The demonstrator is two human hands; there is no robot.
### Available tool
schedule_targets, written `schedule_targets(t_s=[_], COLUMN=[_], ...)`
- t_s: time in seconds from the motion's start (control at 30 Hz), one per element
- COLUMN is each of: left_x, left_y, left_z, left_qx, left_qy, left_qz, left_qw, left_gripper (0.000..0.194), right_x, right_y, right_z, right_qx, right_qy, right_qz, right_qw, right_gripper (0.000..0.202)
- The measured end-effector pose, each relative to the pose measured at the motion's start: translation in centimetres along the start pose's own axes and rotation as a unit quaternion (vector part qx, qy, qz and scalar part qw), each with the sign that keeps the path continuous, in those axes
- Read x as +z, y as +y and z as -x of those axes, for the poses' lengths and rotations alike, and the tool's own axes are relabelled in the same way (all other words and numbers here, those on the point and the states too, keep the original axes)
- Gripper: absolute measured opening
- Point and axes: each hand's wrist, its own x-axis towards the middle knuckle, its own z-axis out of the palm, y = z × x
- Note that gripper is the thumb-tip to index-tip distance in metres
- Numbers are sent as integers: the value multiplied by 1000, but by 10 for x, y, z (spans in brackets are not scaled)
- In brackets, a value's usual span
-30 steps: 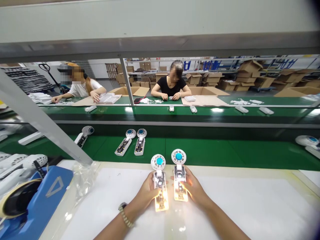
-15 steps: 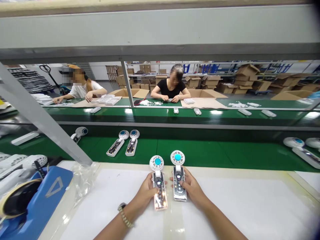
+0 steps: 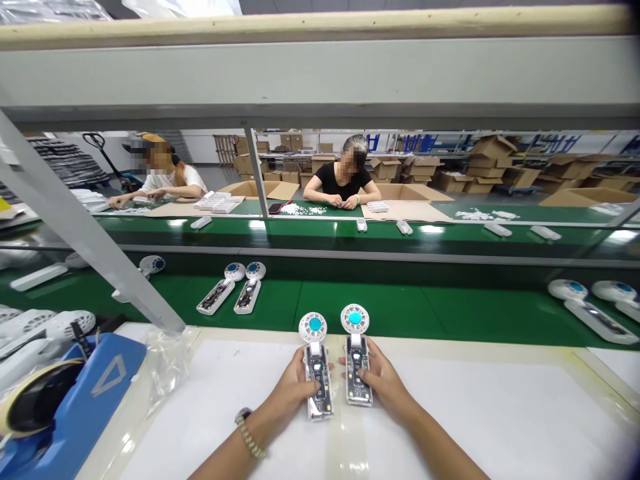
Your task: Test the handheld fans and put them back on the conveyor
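My left hand (image 3: 295, 387) is closed around a small handheld fan (image 3: 319, 381) with a round white vented head and a bright blue centre. Its thumb lies on the exposed circuit board inside the clear-edged body. A matching handheld fan (image 3: 357, 371) is gripped in my right hand (image 3: 381, 373), the thumb pressing on the front near a button. Both fans stand heads away from me, side by side with a small gap, over the white work surface (image 3: 475, 413). The fingers behind each fan are mostly hidden.
Beyond the work surface runs a green conveyor belt (image 3: 380, 300) carrying several similar fans (image 3: 247, 293). A sloping metal post (image 3: 95, 220) and a blue tape dispenser (image 3: 75, 400) stand at left. A shelf beam (image 3: 320, 73) crosses overhead. Two people sit at the far belt.
The orange lights on the left-hand fan have gone dark; both hands keep their holds. Fans on the near belt have shifted left, while white parts on the far belt have shifted right.
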Motion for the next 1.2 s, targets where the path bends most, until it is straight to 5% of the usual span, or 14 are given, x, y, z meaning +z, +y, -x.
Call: schedule_targets(t_s=[1.2], left_x=[-1], left_y=[2], left_z=[3], left_qx=[-12], left_qy=[-27], left_qz=[-27], left_qw=[999], left_gripper=[65], right_x=[-1], right_y=[0], right_z=[-1], right_qx=[2], right_qy=[-17], right_qz=[-1], right_qw=[1000], right_gripper=[74])
